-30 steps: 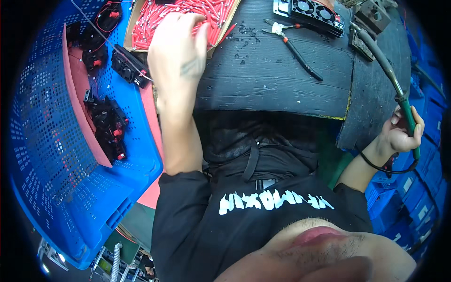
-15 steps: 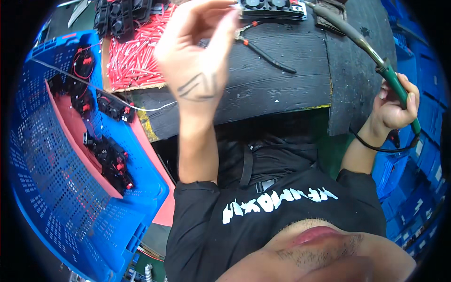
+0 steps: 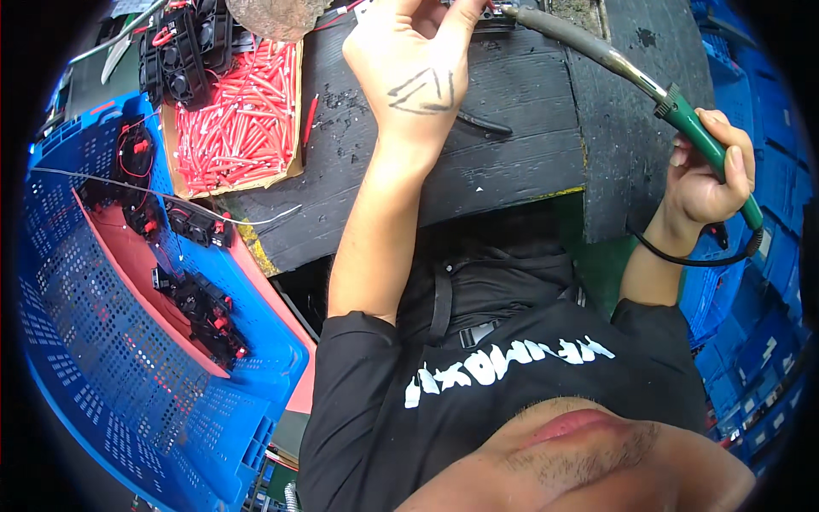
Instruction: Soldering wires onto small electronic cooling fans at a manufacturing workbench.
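Observation:
In my right hand (image 3: pixel 712 171), closed round its green handle, is a soldering iron (image 3: pixel 678 111). Its long metal shaft slants up and left to the edge of a black fan unit (image 3: pixel 493 19) at the top of the picture. My left hand (image 3: pixel 418 72), with dark lines drawn on its back, reaches beside that unit. Its thumb and fingers are pinched together, but what they hold is hidden at the upper edge. Below it a black plier handle (image 3: pixel 485 124) sticks out; the rest of the pliers is covered.
A cardboard box of short red tubes (image 3: pixel 243 128) sits left on the dark workbench (image 3: pixel 520 162), near stacked black fans (image 3: pixel 183 68). A blurred brownish lump (image 3: pixel 277 13) shows above. Left stands a blue crate (image 3: pixel 94 341) with fan units; blue bins (image 3: pixel 772 171) line the right.
My left hand has moved right to the fan unit and now covers most of the pliers. The view has shifted slightly. The brownish lump has come into view above the box.

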A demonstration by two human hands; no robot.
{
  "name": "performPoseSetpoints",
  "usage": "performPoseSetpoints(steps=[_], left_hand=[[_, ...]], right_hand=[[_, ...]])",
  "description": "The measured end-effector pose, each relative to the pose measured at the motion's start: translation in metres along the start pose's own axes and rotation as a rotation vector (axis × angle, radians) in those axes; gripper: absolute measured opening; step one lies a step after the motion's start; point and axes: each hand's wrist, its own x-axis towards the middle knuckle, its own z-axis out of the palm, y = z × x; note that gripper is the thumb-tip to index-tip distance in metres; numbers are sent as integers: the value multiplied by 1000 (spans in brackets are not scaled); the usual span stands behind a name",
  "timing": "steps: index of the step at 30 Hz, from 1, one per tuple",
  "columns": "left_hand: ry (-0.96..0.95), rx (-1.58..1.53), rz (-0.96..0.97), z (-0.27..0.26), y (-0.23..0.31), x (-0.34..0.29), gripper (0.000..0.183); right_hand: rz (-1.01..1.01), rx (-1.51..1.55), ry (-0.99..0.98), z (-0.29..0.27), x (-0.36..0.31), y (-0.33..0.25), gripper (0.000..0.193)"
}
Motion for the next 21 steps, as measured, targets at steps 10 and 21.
performPoseSetpoints(steps=[10,21], left_hand=[[0,37,82,4,0,0,11],[-29,37,115,7,0,2,15]], right_hand=[[-34,16,-18,-1,4,4,45],[-35,44,-2,-4,2,9,47]])
